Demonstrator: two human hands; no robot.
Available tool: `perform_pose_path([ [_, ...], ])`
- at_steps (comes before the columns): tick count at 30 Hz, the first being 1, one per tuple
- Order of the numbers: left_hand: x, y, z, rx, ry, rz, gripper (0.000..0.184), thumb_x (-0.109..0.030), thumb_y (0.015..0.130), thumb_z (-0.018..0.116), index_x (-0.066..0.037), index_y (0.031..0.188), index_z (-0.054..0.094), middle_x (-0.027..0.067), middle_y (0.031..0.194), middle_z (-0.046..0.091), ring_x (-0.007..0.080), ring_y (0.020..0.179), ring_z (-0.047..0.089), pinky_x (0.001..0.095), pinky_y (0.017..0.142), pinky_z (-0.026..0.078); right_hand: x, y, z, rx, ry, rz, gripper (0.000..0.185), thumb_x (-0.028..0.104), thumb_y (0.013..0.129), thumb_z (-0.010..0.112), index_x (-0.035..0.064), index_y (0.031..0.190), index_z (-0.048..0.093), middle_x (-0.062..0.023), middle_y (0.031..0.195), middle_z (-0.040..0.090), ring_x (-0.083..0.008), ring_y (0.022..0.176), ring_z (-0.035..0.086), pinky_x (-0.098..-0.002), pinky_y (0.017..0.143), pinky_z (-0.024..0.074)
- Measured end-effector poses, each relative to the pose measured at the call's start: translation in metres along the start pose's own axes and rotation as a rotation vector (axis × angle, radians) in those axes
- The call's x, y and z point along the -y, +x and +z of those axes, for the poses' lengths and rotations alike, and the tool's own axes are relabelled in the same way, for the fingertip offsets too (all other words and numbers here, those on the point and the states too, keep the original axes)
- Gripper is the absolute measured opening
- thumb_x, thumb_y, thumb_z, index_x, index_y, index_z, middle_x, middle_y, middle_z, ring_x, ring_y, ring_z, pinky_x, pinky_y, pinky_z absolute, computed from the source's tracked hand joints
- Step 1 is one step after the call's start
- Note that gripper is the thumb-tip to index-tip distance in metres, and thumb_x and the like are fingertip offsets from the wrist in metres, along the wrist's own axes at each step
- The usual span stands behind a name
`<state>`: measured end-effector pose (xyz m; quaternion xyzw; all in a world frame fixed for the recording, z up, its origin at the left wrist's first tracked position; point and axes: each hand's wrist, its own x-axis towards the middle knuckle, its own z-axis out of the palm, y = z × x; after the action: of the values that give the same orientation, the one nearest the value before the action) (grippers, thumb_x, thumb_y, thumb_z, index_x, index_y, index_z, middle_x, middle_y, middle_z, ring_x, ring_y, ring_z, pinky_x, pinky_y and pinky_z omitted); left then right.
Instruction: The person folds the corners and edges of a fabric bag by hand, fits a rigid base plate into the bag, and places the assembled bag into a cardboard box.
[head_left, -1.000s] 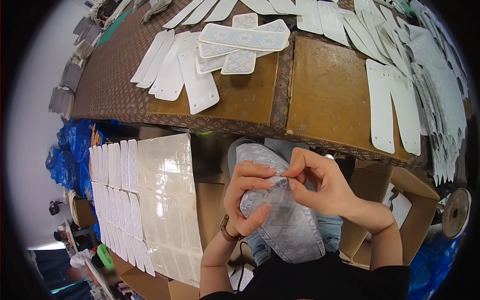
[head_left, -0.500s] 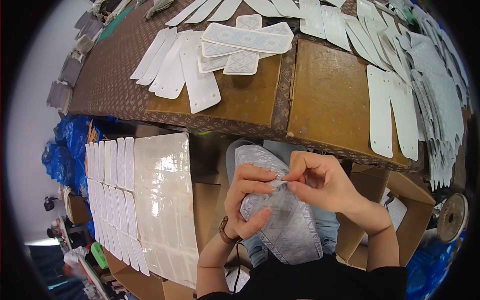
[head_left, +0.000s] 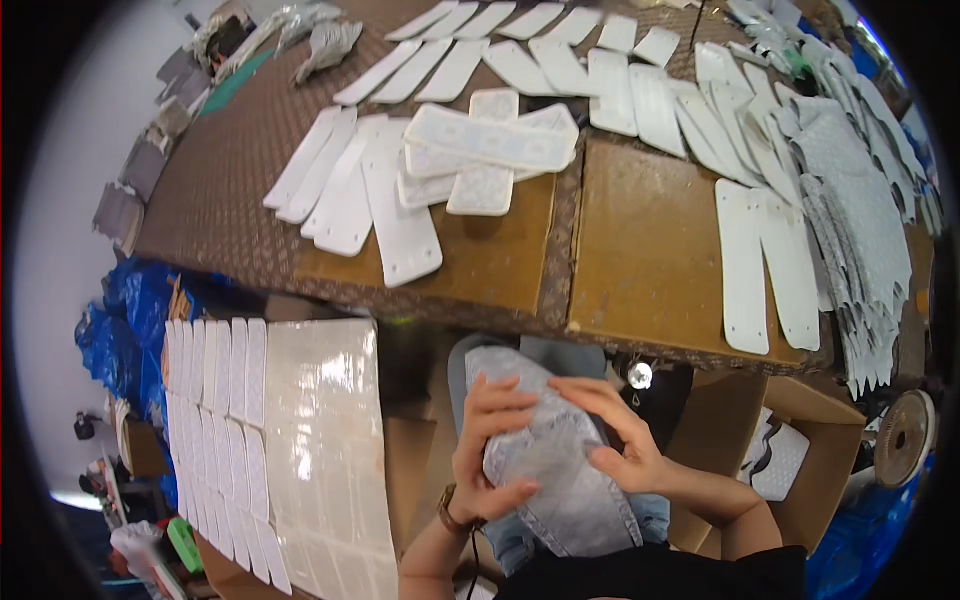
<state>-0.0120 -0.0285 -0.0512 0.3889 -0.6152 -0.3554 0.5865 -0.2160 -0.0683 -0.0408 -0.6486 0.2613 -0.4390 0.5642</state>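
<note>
A grey patterned fabric piece (head_left: pixel 575 500), wrapped in something clear and shiny, lies over my lap. My left hand (head_left: pixel 490 440) holds its left side, with the fingers curved over the top and the thumb on its lower part. On the upper right of the same piece rests my right hand (head_left: pixel 625 435), its fingers and thumb spread apart against the surface. The wrapping between the hands is blurred.
White strips (head_left: pixel 400 200) and a crossed pile of patterned strips (head_left: pixel 490 135) lie on the table (head_left: pixel 640 240). Grey fabric pieces (head_left: pixel 850 220) hang at the right. A board (head_left: pixel 330 450) with rows of strips stands left; an open cardboard box (head_left: pixel 830 460) is at right.
My right thumb and fingertips have parted from their pinch and now lie spread on the fabric piece. The view has tilted up, so the table and hands appear lower.
</note>
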Motion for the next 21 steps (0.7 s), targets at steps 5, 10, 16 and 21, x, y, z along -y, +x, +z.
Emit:
perform_pose_path([
  [5,0.003,-0.012,-0.008,-0.049,-0.025,-0.015,0.052,-0.031,0.074,0.073,-0.003,0.115,0.060,0.0168,0.125,0.060,0.0359,0.125,0.049,0.0550,0.115,0.014,-0.019,0.018,-0.039,-0.045,-0.037,0.076,0.028,0.017,0.097,0.057,-0.0029,0.117,0.059,-0.0116,0.103,0.064,-0.0227,0.111,0.057,-0.0374,0.098,0.0415],
  [10,0.002,-0.018,-0.005,-0.190,-0.092,-0.048,0.051,-0.032,0.075,0.071,-0.002,0.114,0.059,0.0170,0.124,0.060,0.0358,0.124,0.050,0.0550,0.114,0.017,-0.012,0.068,-0.050,-0.119,-0.255,0.073,0.013,0.011,0.095,0.057,0.0033,0.101,0.064,-0.0082,0.090,0.065,-0.0191,0.090,0.062,-0.0351,0.084,0.0473],
  [16,-0.010,-0.016,-0.010,-0.207,0.012,-0.036,0.053,-0.041,0.080,0.062,-0.001,0.115,0.057,0.0195,0.121,0.059,0.0338,0.121,0.050,0.0519,0.113,0.022,-0.029,0.109,-0.053,0.022,-0.811,-0.386,0.011,0.009,0.090,0.055,0.0065,0.095,0.064,-0.0128,0.083,0.065,-0.0293,0.073,0.063,-0.0404,0.074,0.0496],
  [21,-0.008,-0.021,-0.013,-0.164,0.048,-0.115,0.061,-0.049,0.085,0.060,-0.001,0.123,0.055,0.0204,0.127,0.056,0.0335,0.122,0.049,0.0512,0.113,0.023,-0.035,0.121,-0.089,0.031,-1.185,-0.085,0.011,0.016,0.089,0.055,0.0085,0.089,0.062,-0.0123,0.075,0.063,-0.0328,0.073,0.062,-0.0425,0.073,0.0492],
])
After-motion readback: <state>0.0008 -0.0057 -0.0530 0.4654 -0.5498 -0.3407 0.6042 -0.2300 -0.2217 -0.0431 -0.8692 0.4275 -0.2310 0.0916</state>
